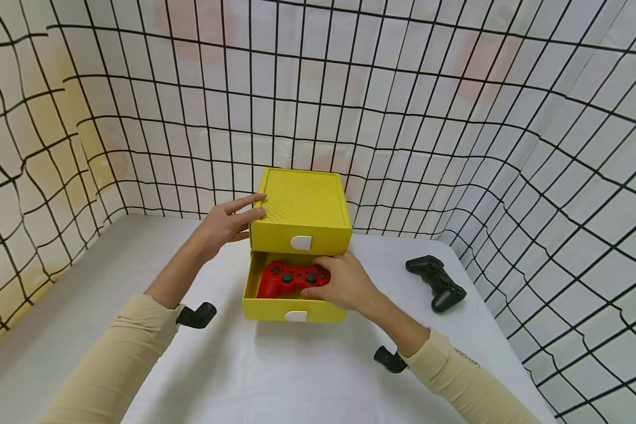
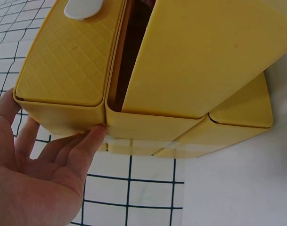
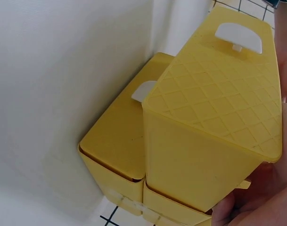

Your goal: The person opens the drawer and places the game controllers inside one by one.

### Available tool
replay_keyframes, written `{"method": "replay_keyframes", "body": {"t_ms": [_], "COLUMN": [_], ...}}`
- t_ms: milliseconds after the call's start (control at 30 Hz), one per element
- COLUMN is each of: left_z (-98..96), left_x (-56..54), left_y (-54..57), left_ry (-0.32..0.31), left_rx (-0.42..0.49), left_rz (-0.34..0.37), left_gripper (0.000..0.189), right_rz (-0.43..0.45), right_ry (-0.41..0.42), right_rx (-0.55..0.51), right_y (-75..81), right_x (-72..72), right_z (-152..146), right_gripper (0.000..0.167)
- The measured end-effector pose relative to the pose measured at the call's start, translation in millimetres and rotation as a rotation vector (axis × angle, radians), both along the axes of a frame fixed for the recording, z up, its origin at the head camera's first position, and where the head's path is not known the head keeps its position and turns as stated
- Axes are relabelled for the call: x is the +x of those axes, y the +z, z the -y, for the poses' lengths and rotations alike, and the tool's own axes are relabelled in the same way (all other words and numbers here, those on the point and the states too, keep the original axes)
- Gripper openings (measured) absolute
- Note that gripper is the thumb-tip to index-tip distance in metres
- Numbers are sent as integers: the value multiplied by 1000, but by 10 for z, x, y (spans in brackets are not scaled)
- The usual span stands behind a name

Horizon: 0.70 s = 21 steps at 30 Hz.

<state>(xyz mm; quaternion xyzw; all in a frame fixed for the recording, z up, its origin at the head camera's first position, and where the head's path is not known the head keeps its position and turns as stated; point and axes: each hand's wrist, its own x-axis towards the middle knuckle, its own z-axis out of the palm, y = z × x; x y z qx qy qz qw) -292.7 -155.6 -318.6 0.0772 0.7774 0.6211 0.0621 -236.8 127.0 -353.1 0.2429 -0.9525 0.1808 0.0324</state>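
Observation:
A yellow drawer unit (image 1: 304, 197) stands on the white table, its middle drawer (image 1: 269, 308) pulled out below the shut top drawer (image 1: 328, 240). Inside the open drawer lies a red game controller (image 1: 269, 284). My right hand (image 1: 347, 282) reaches over the drawer's right wall and grips the controller's right end, thumb in front and fingers behind. At the unit's upper left edge, my left hand (image 1: 225, 227) rests with extended fingers against the top and side. The left wrist view shows that hand (image 2: 44, 174) touching the unit's casing; the controller is hidden in both wrist views.
A black game controller (image 1: 436, 282) lies on the table to the right of the unit. Black wire mesh (image 1: 307, 112) surrounds the table at the back and sides. The bottom drawer (image 3: 119, 136) is closed beneath the open one.

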Motion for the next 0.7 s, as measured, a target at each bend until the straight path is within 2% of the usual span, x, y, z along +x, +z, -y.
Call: {"method": "replay_keyframes", "body": {"t_ms": [700], "left_z": [-8], "left_x": [7], "left_y": [4], "left_ry": [1], "left_rx": [-7], "left_rz": [4], "left_gripper": [61], "right_rz": [22], "right_ry": [-6], "right_rx": [12], "right_y": [23], "right_x": [1], "right_z": [-3], "right_gripper": [62]}}
